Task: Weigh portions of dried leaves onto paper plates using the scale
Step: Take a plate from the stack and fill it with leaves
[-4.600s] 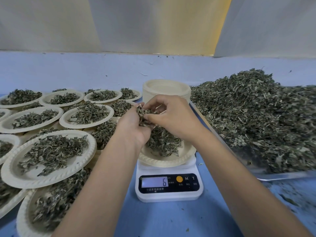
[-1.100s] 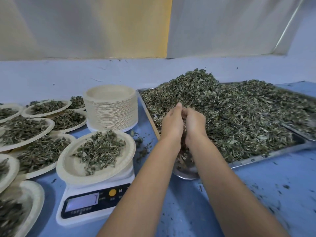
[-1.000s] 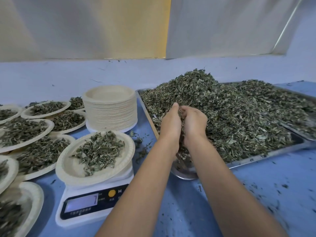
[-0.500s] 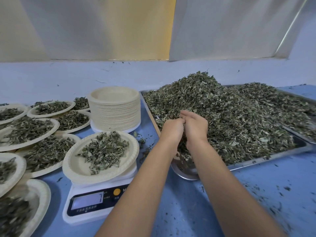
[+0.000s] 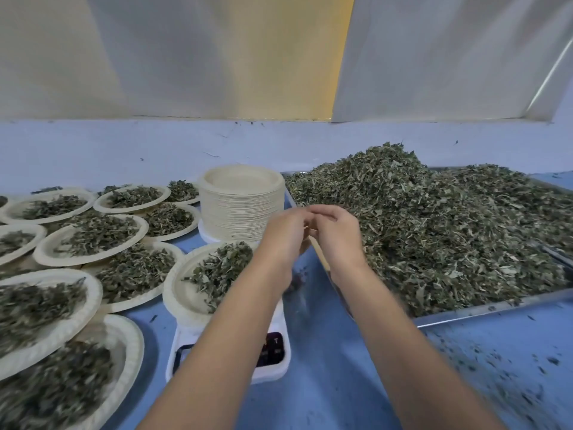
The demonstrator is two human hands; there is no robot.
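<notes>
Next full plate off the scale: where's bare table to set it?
Best patch: blue table in front of the tray, right of the scale, bare but for leaf crumbs. The scale-to-tray gap is narrow. Left of the scale is crowded: filled plates overlap, plate stack behind.

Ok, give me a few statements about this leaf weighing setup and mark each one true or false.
1. A stack of empty plates stands behind the scale. True.
2. The plate on the scale is empty. False: it holds dried leaves.
3. The big leaf pile lies in a metal tray on the right. True.
4. The scale's display is readable. False: the left forearm covers most of it.
5. The left hand and right hand rest in the big leaf pile. False: they are up in the air, fingers meeting, between plate and tray.
</notes>
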